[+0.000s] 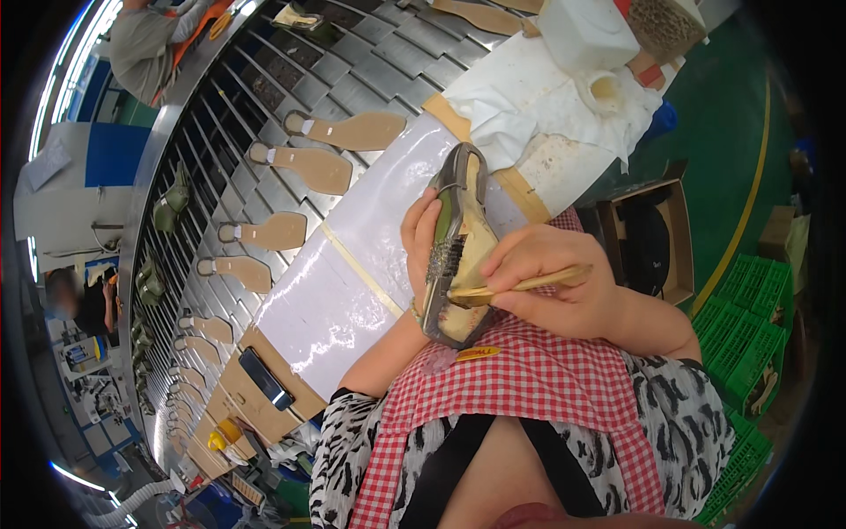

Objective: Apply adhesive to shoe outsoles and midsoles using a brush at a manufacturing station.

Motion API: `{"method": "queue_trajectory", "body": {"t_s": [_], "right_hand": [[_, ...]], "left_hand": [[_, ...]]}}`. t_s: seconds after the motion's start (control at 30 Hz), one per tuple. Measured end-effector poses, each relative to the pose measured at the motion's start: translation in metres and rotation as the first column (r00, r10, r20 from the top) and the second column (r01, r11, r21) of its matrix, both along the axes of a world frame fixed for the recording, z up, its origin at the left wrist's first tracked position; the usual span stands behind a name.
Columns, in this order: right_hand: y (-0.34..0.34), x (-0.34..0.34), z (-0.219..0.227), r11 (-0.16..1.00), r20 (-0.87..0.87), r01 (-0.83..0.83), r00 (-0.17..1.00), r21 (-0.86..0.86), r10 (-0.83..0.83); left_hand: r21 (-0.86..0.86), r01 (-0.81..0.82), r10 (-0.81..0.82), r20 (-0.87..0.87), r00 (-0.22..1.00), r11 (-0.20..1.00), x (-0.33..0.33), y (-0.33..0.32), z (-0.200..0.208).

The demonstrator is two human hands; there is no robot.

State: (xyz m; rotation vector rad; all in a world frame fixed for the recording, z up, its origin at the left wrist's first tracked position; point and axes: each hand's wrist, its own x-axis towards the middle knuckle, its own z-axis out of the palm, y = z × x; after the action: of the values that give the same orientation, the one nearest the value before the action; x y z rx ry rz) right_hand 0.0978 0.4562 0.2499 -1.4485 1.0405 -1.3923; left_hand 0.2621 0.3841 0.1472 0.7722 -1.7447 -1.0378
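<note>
My left hand (421, 242) is wrapped round a shoe upper stretched on a last (477, 234), holding it tilted in front of my chest with its underside turned toward me. The upper is olive green and dark, with a cream bottom and a rough dark band along one side. In my right hand (568, 278) is a brush with a slim wooden handle (481, 292), pinched between thumb and fingers. Its tip touches or lies very close to the underside of the shoe; I cannot tell which.
A glossy white sheet (326, 291) covers the worktop. Beyond it a slatted metal conveyor (352, 93) carries several tan soles (313, 167) and green uppers (172, 201). A phone (266, 379) lies left, a white jug (588, 35) far right. Green crates (749, 331) stand right. A person (145, 53) works across the conveyor.
</note>
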Motion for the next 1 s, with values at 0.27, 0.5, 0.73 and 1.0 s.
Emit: {"method": "queue_trajectory", "body": {"t_s": [0.27, 0.5, 0.73, 1.0], "right_hand": [[-0.01, -0.029, -0.004, 0.971, 0.527, 0.105, 0.824, 0.214, -0.206], [-0.029, -0.02, 0.005, 0.935, 0.699, -0.015, 0.669, 0.355, -0.254], [-0.024, -0.006, 0.008, 0.979, 0.19, 0.193, 0.961, 0.063, -0.202], [-0.018, -0.01, 0.012, 0.999, -0.027, 0.038, 0.999, -0.005, -0.038]], "left_hand": [[0.547, 0.369, -0.065, -0.495, 0.866, 0.751, 0.034, -0.058, 0.025], [0.578, 0.575, -0.486, -0.322, 0.813, 0.579, 0.04, -0.066, 0.047], [0.618, 0.602, -0.655, -0.178, 0.734, 0.506, 0.035, -0.054, 0.056], [0.639, 0.617, -0.67, -0.206, 0.713, 0.46, 0.036, -0.049, 0.056]]}}
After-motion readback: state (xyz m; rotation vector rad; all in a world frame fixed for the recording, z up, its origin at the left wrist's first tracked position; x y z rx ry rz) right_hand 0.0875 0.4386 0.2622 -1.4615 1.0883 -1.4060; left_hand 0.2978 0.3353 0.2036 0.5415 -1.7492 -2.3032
